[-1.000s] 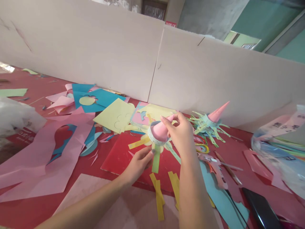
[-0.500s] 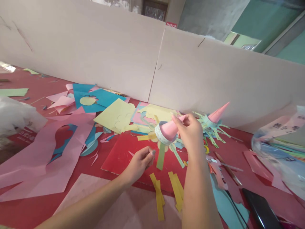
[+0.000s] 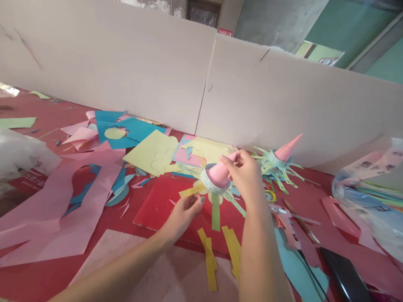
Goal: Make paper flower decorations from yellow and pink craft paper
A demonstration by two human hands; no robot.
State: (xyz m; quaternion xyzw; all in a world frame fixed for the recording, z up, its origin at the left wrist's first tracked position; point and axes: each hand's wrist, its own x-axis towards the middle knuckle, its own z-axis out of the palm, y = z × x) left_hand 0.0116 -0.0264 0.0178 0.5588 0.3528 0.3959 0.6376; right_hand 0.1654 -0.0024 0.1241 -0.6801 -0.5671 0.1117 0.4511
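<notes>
— Where is your cone (image 3: pixel 218 173)?
— In front of you, above the red board (image 3: pixel 154 201), leaning right. Your right hand (image 3: pixel 248 173) pinches its tip. Your left hand (image 3: pixel 183 214) curls beside a yellow strip (image 3: pixel 191 191); whether it grips, I cannot tell.
— How far along does your work look?
— Cone and pale band (image 3: pixel 211 184) are together, a few strips splayed around, one of them green (image 3: pixel 215 212). Beyond your right arm, a similar piece (image 3: pixel 283 153) has many more, so yours seems part done. Loose strips (image 3: pixel 210 268) lie nearer you.
— And containers?
— Right, a clear bag (image 3: pixel 374 172) with coloured sheets inside; left, a whitish bag (image 3: pixel 25 149), contents unclear.
</notes>
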